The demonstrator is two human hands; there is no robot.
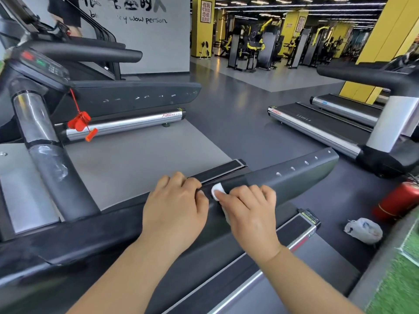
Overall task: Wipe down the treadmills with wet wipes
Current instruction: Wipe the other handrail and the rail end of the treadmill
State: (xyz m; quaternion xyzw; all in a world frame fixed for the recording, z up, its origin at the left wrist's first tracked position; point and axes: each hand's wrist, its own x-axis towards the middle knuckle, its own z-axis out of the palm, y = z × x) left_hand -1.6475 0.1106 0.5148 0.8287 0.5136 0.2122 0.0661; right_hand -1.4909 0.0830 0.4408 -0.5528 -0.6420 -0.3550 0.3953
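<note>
Handrail (301,175) of the near treadmill (127,164) is the key thing: its long axis runs diag. from lower left, close to the body, up to upper right, ending in a rounded tip well beyond the hands. Both hands sit on it abt mid-length, side by side, w/ the wet wipe (218,191) between them. Left hand (174,200) has its fingers curled over the rail's top and far edge, gripping it, prob. to steady. Right hand (249,211) pinches the wipe btwn thumb and forefinger, w/ the rest of the cloth tucked under the palm against the rail; only a small white fold shows, plus a strip below the thumb. Right hand is nearer the far stretch of rail, so my guess is the next stroke goes up-right along the axis toward the tip, w/ the left as anchor. Rail: matte dark grey, smooth, broad flattened section, w/ a row of small pale marks near the far end; can't tell if holes or print. Wipe: thin, soft, white, prob. bunches easily. Treadmill deck below is flat light grey. Red safety clip (79,121) hangs under the console (43,64), left. Red fire extinguisher (399,200) and a crumpled white bag (364,230) lie on the floor, right.
</note>
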